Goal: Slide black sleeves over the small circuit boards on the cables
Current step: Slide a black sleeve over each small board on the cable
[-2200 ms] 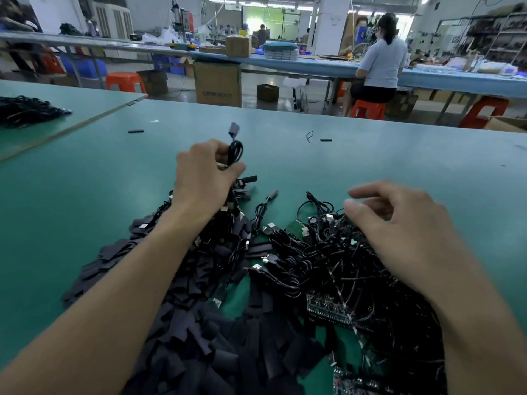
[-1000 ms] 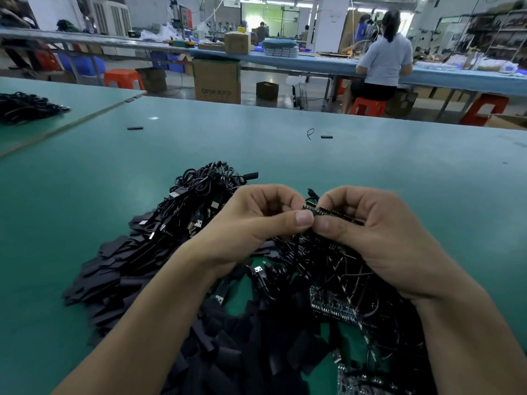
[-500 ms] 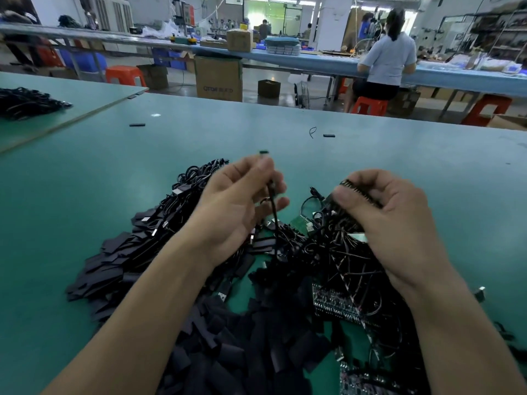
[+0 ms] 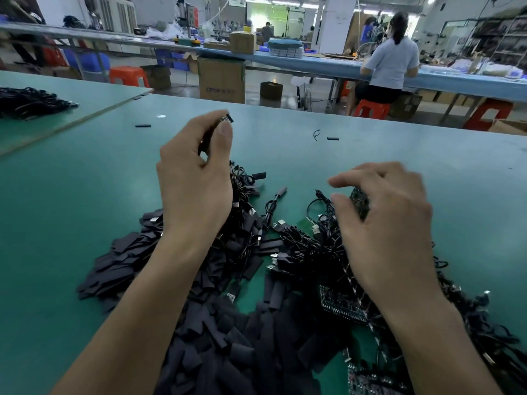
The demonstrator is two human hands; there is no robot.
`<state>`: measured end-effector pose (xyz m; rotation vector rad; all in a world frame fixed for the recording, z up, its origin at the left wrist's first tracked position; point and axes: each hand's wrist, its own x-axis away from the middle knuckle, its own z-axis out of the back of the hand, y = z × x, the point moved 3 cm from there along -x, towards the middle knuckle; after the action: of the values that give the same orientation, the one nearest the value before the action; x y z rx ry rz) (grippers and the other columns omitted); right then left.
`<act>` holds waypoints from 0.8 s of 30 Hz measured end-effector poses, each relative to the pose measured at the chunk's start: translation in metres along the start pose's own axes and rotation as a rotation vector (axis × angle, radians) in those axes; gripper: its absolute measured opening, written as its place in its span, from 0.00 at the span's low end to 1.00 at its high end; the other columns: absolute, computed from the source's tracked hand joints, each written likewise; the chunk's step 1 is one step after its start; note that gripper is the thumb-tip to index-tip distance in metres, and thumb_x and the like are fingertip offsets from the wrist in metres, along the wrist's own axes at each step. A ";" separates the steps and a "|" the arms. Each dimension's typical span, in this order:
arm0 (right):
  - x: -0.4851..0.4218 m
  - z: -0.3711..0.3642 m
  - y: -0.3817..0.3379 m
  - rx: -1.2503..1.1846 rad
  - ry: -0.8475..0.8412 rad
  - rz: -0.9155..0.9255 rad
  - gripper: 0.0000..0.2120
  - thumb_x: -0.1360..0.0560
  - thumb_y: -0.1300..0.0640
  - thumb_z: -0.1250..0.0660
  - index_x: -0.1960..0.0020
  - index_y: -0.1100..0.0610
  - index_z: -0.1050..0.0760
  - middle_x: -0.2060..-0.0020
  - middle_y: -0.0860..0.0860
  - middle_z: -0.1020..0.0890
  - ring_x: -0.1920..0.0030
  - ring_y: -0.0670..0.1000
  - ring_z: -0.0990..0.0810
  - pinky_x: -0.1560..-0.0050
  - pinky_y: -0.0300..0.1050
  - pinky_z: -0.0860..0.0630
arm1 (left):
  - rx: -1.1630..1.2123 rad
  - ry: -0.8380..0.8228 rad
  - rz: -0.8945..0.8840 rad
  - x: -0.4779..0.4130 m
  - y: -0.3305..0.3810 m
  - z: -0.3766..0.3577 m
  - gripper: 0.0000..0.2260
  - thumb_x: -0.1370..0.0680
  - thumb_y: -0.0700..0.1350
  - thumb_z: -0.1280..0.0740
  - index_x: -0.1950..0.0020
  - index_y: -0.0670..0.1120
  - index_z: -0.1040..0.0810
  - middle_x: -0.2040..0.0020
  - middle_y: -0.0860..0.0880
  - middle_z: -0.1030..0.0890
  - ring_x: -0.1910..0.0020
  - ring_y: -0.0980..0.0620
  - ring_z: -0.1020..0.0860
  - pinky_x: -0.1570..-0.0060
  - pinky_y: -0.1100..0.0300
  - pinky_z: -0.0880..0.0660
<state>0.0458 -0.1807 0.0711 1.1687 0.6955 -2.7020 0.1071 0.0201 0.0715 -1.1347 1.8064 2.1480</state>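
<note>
In the head view, your left hand (image 4: 194, 181) was raised above the green table (image 4: 71, 189), thumb and fingertips pinching a small dark cable end (image 4: 227, 118). Your right hand (image 4: 385, 223) hovered with fingers curled over the cable tangle (image 4: 296, 243), a green board strip (image 4: 360, 202) just beside its thumb; blur hid whether it gripped anything. The black sleeves (image 4: 228, 337) lay piled nearest you. I judge you were picking a piece; next, take one sleeve and line its mouth up with the board.
</note>
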 end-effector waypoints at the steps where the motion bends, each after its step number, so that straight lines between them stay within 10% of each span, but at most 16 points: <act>1: 0.001 -0.004 -0.005 -0.027 -0.061 0.042 0.08 0.25 0.61 0.27 0.48 0.51 0.17 0.53 0.43 0.25 0.50 0.42 0.32 0.47 0.34 0.39 | -0.047 -0.001 0.001 0.000 0.001 0.000 0.11 0.18 0.50 0.38 0.38 0.53 0.19 0.54 0.62 0.19 0.60 0.65 0.24 0.57 0.70 0.29; 5: 0.006 -0.031 -0.025 -0.107 -0.484 0.160 0.08 0.22 0.59 0.30 0.45 0.50 0.18 0.51 0.45 0.18 0.49 0.47 0.21 0.42 0.45 0.25 | -0.148 -0.030 -0.008 0.000 0.006 -0.001 0.17 0.16 0.44 0.41 0.28 0.49 0.25 0.47 0.57 0.22 0.54 0.62 0.24 0.49 0.70 0.29; 12: 0.037 -0.090 -0.053 0.028 -1.100 0.132 0.12 0.22 0.45 0.32 0.49 0.54 0.19 0.51 0.52 0.18 0.51 0.57 0.19 0.47 0.53 0.20 | -0.098 -0.077 -0.053 0.005 0.009 -0.004 0.10 0.18 0.42 0.34 0.37 0.51 0.22 0.59 0.58 0.18 0.72 0.63 0.25 0.72 0.73 0.33; 24: 0.065 -0.107 -0.047 -0.170 -1.150 -0.101 0.11 0.25 0.59 0.34 0.46 0.46 0.28 0.48 0.54 0.22 0.42 0.57 0.26 0.48 0.50 0.24 | -0.007 -0.082 -0.067 0.007 0.013 -0.003 0.09 0.20 0.46 0.31 0.51 0.62 0.22 0.62 0.58 0.16 0.69 0.59 0.22 0.70 0.71 0.33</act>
<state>0.0582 -0.0854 -0.0225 -0.5072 0.7127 -2.6772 0.0967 0.0112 0.0776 -1.0763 1.7030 2.1327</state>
